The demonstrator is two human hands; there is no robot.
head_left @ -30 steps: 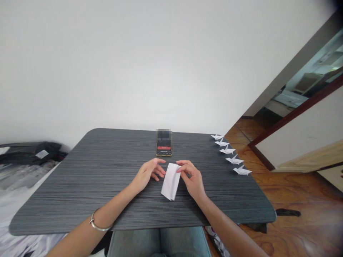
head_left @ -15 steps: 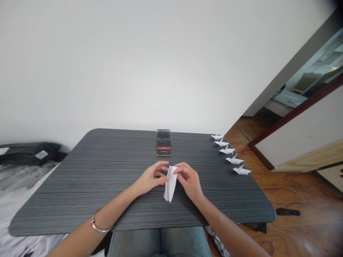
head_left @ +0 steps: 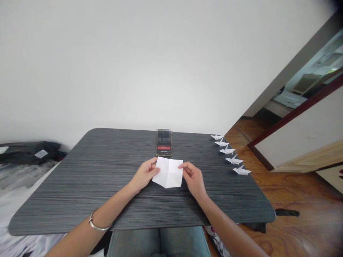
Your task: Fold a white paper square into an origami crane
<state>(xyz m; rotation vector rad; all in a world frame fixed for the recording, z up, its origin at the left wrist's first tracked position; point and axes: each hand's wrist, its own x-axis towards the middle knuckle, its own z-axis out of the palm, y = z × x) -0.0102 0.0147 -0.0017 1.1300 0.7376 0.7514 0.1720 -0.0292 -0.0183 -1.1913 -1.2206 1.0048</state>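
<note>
The paper sheet is sitting between the left grip and the right grip, above the worktop. Just behind the grips a phone is lying on it. Paper cranes are lining its edge, well right of the right grip.

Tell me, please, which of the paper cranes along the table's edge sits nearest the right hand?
The crane closest to the camera, last in the row of five; it lies nearest the right hand.

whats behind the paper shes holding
Just past the paper, held by the left hand and right hand, lies a phone on the table. The paper hides the tabletop beneath it.
</note>
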